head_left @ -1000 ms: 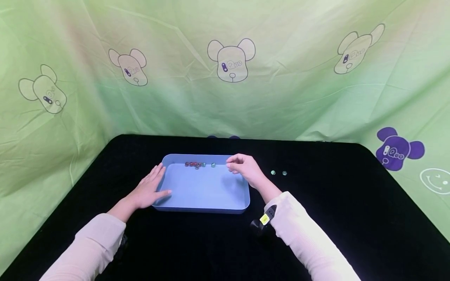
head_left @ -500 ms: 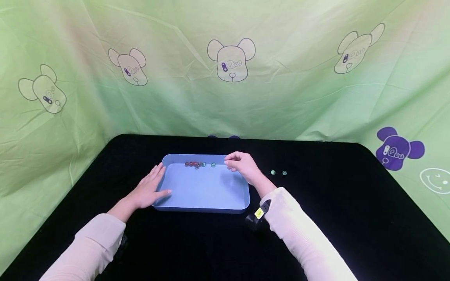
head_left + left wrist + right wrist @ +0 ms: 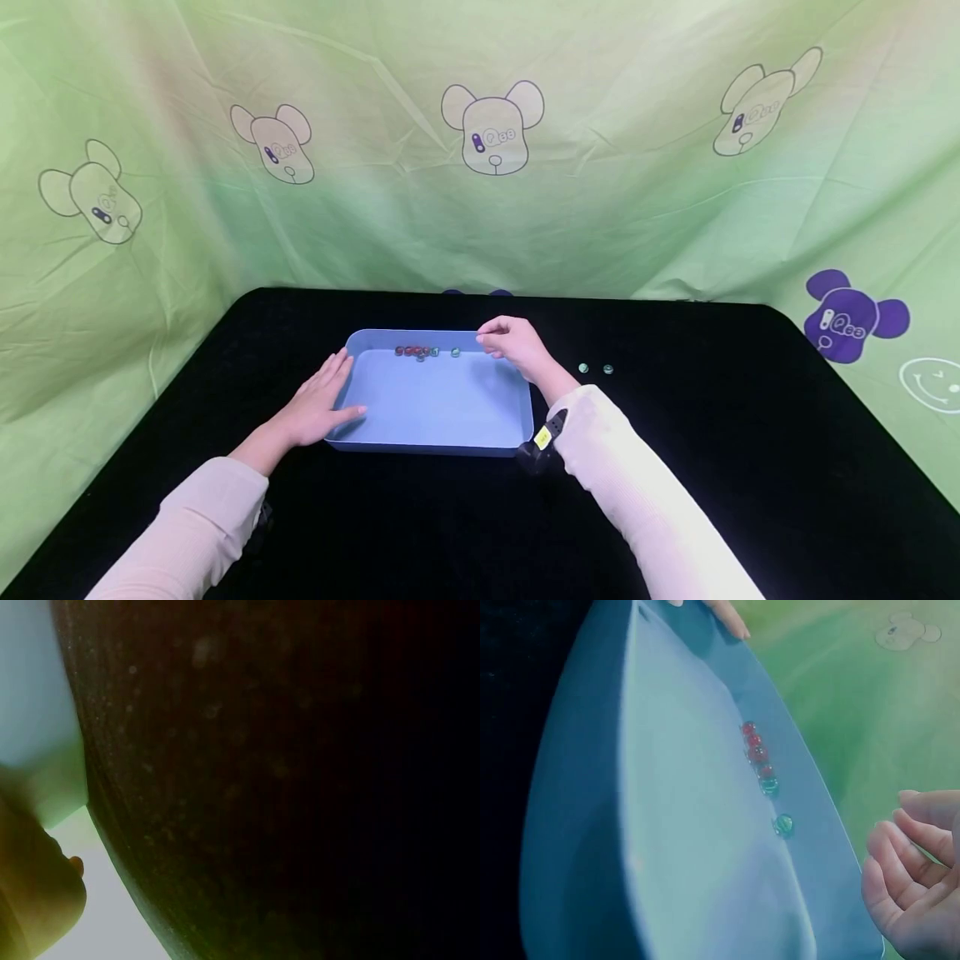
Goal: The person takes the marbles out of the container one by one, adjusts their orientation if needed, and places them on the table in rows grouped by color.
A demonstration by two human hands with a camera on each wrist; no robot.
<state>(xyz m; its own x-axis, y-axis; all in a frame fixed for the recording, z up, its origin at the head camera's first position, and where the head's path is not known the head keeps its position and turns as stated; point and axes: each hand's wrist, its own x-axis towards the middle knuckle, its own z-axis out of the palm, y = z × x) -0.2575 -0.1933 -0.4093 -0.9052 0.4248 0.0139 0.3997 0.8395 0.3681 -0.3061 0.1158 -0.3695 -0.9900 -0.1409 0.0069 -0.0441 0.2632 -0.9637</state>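
At left, the left hand (image 3: 315, 407) rests open on a blue rectangular tray (image 3: 438, 408) holding red and green glass marbles (image 3: 417, 351). The right hand (image 3: 519, 346), slightly further left than before, curls, grip unclear; rightmost, a purple bear print (image 3: 855, 323) reads "Q…", blurred.

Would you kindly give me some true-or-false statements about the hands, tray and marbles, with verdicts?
1. The left hand touches the shallow blue rectangular tray. True.
2. The two round green glassy marbles outside the tray lie to its left. False: they lie to its right.
3. The round red glassy marbles are inside the tray. True.
4. The right hand lies flat on the tray's floor. False: it is raised near the far right corner.
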